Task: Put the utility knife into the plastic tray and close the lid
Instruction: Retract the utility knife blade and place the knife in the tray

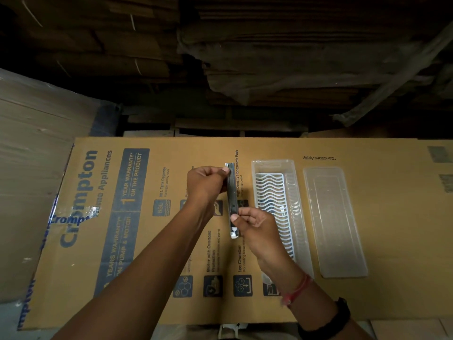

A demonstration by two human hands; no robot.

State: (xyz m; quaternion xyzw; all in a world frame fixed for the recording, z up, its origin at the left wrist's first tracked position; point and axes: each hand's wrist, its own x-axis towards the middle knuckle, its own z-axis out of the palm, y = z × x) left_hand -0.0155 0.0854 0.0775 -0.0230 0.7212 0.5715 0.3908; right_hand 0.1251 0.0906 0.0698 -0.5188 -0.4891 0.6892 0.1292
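A long grey metal utility knife [232,192] is held lengthwise above the cardboard, pointing away from me. My left hand [204,184] pinches its far end between thumb and fingers. My right hand [255,223] grips its near end. Just to the right of the knife lies the clear plastic tray [297,192], open, with a white wavy grid insert inside. The clear lid [334,222] lies flat on the cardboard, apart from the tray on its right side.
Everything rests on a large flattened printed cardboard box [171,241]. Dark stacks of flattened cardboard [245,57] rise behind its far edge. A pale wrapped bundle [29,155] sits at the left.
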